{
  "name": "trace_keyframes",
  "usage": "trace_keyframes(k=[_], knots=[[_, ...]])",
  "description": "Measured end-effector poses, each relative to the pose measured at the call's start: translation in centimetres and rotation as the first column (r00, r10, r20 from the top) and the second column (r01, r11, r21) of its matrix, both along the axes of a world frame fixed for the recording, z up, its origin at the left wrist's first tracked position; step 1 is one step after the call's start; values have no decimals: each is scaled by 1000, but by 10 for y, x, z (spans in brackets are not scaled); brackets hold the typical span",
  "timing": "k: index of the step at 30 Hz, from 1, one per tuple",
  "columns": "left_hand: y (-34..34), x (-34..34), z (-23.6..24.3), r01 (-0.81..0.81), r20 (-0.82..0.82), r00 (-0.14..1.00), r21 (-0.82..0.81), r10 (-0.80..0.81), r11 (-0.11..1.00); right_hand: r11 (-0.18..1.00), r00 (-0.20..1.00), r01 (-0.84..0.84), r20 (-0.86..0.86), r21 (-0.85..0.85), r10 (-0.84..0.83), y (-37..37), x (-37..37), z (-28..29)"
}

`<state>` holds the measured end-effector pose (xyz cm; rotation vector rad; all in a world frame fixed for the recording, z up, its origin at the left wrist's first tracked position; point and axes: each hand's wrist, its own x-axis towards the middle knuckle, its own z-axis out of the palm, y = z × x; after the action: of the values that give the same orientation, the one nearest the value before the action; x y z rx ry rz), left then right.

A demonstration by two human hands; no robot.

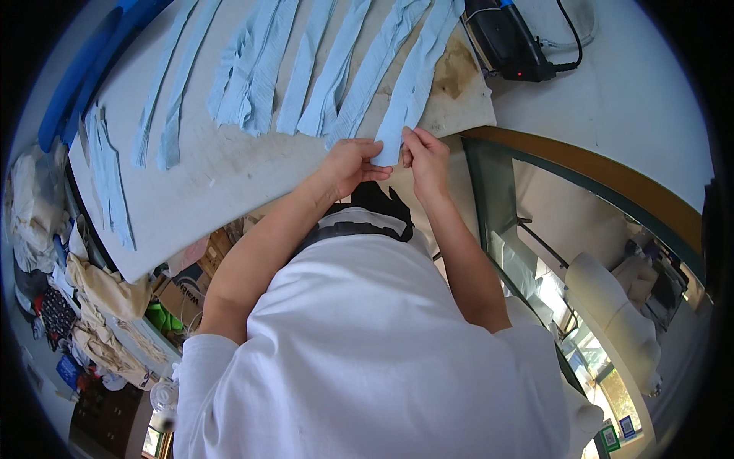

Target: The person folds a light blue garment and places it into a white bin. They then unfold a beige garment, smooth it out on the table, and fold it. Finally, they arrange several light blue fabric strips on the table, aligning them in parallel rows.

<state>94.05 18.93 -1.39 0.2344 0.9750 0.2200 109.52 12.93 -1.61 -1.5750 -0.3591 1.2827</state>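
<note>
A light blue fabric strip [410, 92] lies lengthwise on the pale, padded board, its near end hanging over the front edge. My left hand [355, 162] is closed on the left side of that end, thumb on top and fingers underneath. On the other side, my right hand [427, 157] pinches the strip's right edge between thumb and bent forefinger. Just left of the held strip, another blue fabric strip [365, 92] lies on the board, followed by several more side by side. Part of the held end is hidden by my fingers.
The board [222, 183] has a brown stain near its right corner. A black device [514, 46] with a red light and cable stands at the back right. Narrow blue strips [111, 180] lie far left. Heaped cloth [107, 283] is beyond the left edge; a brown-edged table [596, 164] adjoins at right.
</note>
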Motion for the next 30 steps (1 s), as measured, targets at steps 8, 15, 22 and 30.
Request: trace_keyframes(k=[8,15,22,30], knots=[[-4,1,3,56,-195,981,211,-15,976,993,971,118,210,-11,-113,-1,9,10],[-11,0,-5,132,-286,958,336,-32,932,996,998,22,-67,85,-16,9,4,27],[-16,-31,9,400,-611,791,485,-25,778,914,857,-272,356,-302,373,8,-7,3],[-7,-39,-10,469,-690,609,711,391,524,943,860,-321,392,-84,327,20,-11,8]])
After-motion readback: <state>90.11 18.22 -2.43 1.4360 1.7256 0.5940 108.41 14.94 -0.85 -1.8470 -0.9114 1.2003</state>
